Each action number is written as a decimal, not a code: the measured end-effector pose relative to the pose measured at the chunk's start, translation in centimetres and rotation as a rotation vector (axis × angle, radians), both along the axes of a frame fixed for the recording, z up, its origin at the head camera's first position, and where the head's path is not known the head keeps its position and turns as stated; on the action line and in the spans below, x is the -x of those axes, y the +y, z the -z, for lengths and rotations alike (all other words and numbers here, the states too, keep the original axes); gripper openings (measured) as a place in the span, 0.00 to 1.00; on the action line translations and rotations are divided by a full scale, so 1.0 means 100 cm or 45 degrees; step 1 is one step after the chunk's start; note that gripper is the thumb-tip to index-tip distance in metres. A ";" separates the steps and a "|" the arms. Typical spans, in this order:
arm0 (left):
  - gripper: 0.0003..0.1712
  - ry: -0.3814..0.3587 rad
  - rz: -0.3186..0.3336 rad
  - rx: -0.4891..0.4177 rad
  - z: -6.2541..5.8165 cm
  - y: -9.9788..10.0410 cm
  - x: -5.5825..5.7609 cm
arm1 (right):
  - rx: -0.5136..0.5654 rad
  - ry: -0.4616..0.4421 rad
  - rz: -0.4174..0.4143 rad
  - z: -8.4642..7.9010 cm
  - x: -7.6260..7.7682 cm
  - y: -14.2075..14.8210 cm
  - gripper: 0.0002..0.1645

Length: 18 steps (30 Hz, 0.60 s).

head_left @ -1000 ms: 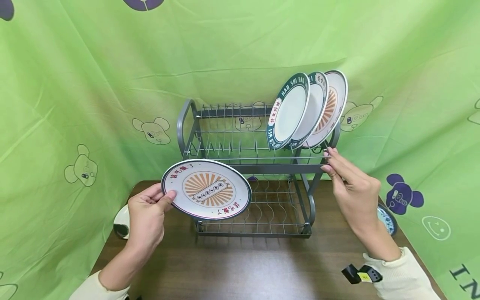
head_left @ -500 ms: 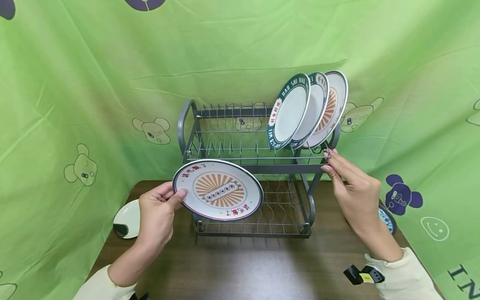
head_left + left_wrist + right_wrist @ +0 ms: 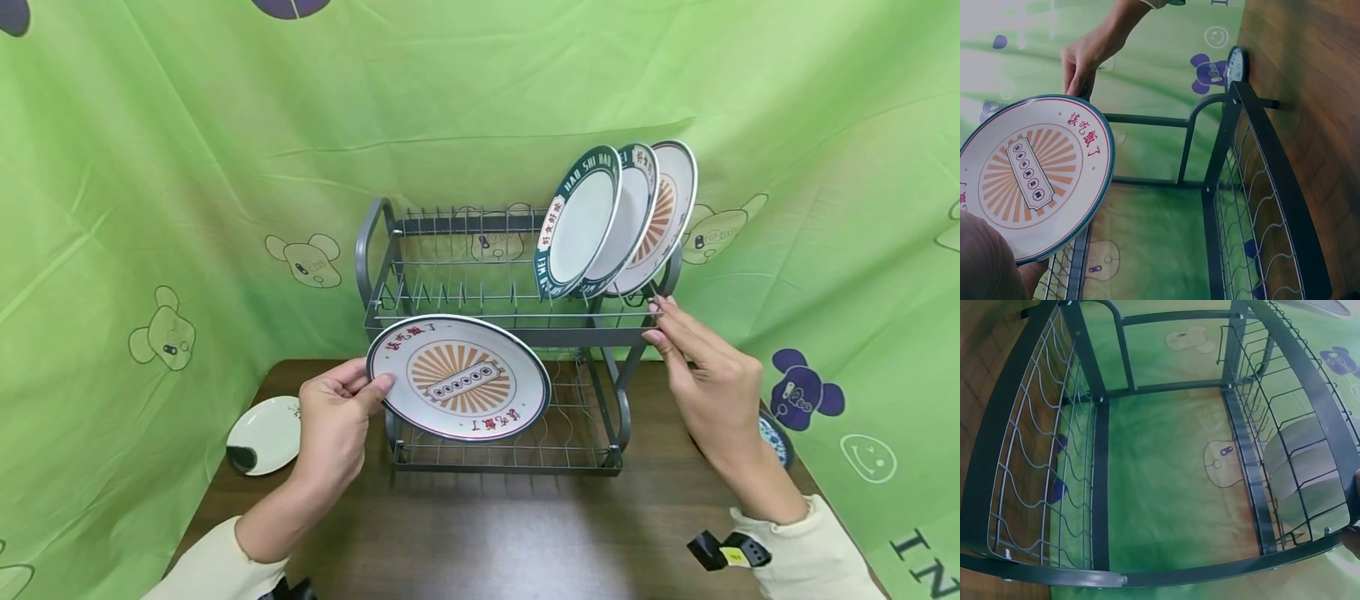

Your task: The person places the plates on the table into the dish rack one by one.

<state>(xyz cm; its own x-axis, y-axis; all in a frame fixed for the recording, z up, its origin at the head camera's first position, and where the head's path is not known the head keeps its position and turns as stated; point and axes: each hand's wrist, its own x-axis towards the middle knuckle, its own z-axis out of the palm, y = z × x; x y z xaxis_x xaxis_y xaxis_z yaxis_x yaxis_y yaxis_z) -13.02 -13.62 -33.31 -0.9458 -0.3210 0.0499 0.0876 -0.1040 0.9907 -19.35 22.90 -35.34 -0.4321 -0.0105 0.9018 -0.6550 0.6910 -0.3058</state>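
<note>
Far left, a white dish with a dark patch (image 3: pixel 262 435) is seen on the wooden table (image 3: pixel 510 533). Just right of it, the left hand (image 3: pixel 333 425) is closed in a pinch on the left rim of a white dark-rimmed plate (image 3: pixel 462 379), thumb on top, fingers tucked below. Plate is held in front of the left-centre of the grey dish rack (image 3: pixel 585 337), overlapping the upper tier's front bar in view; contact with it can't be confirmed. Printed face is turned up toward the head camera. Plate is round, but its foreshortened outline is stretched upper left to lower right; the banner's long axis is run lower left to upper right. At upper-tier right, three plates (image 3: pixel 581 227) are stood on edge in a row, faces turned left, tops tilted right. Rack's right front corner is pinched by thumb and fingers of the right hand (image 3: pixel 708 383). Far right, a blue-patterned dish (image 3: pixel 774 439) is partly hidden behind the right wrist.
</note>
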 end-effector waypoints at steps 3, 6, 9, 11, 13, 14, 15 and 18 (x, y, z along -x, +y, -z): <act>0.17 -0.005 0.005 -0.005 0.000 0.004 0.001 | -0.011 -0.010 0.002 -0.001 0.000 0.000 0.22; 0.17 -0.005 0.010 -0.022 0.000 0.008 0.002 | -0.018 -0.018 0.016 -0.002 -0.001 0.000 0.21; 0.17 -0.005 0.015 -0.023 0.000 0.011 0.004 | -0.022 -0.013 0.038 -0.003 -0.003 0.001 0.21; 0.17 -0.009 0.015 -0.014 0.001 0.012 0.004 | -0.027 -0.006 0.048 -0.003 -0.005 0.001 0.20; 0.17 -0.013 0.013 -0.002 0.001 0.014 0.005 | -0.031 -0.003 0.049 -0.004 -0.007 0.001 0.19; 0.16 -0.015 0.013 0.003 0.002 0.014 0.005 | -0.032 -0.002 0.049 -0.005 -0.008 0.001 0.18; 0.16 -0.016 0.012 0.010 0.002 0.014 0.005 | -0.030 -0.002 0.047 -0.006 -0.009 0.000 0.18; 0.16 -0.014 0.018 0.027 0.003 0.016 0.005 | -0.016 0.007 0.048 -0.009 -0.011 -0.002 0.16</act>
